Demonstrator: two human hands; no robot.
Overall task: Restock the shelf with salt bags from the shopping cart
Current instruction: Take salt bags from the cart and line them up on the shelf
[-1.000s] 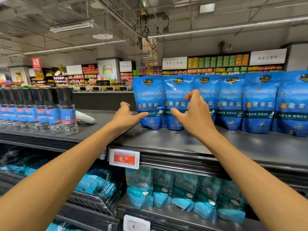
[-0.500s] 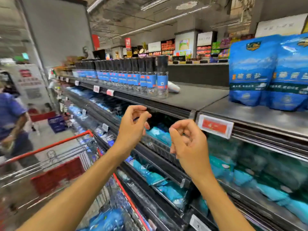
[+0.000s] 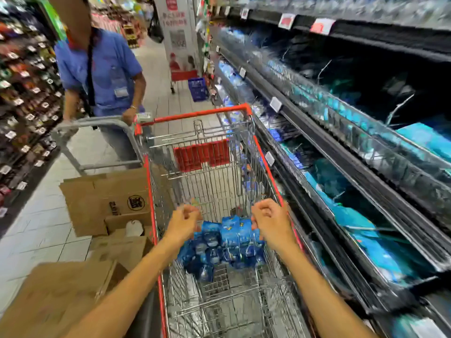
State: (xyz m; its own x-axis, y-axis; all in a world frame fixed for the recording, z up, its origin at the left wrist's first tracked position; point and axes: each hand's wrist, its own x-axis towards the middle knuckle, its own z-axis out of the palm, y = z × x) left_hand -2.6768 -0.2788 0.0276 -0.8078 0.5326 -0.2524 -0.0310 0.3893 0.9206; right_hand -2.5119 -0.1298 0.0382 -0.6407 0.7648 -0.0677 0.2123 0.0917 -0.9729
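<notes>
Both hands reach down over the shopping cart (image 3: pixel 202 154) in the head view. Left hand (image 3: pixel 182 224) sits at about 7 o'clock from the frame's centre, fingers curled loosely inward and holding nothing. Right hand (image 3: pixel 269 223) sits at about 5 o'clock, also curled into a loose fist with nothing in it, hovering close to the cart's red right rim. Between and just below the two hands lies the pile of salt bags (image 3: pixel 223 245), blue pouches heaped on the wire floor of the cart, toward its near end. Whether either hand touches the bags cannot be told; the right hand's knuckles overlap the pile's upper right edge in the picture.

At 3 o'clock runs the shelf (image 3: pixel 361 152), several dark tiers sloping away, with teal and blue packets lying in wire-fronted trays and small price tags (image 3: pixel 275 104) clipped on the edges. Motion blur smears much of it.

At 9 o'clock, beside the cart's left wall, stand open cardboard boxes (image 3: pixel 105 201) on the tiled floor, and another flattened brown box fills the 7 o'clock corner. At 11 o'clock a person in a blue shirt (image 3: pixel 97 67) stands with a hand on a grey cart handle (image 3: pixel 97 123). Farther down the aisle, near 12 o'clock, a blue basket (image 3: pixel 198 89) rests on the floor beside a standing sign (image 3: pixel 179 32).
</notes>
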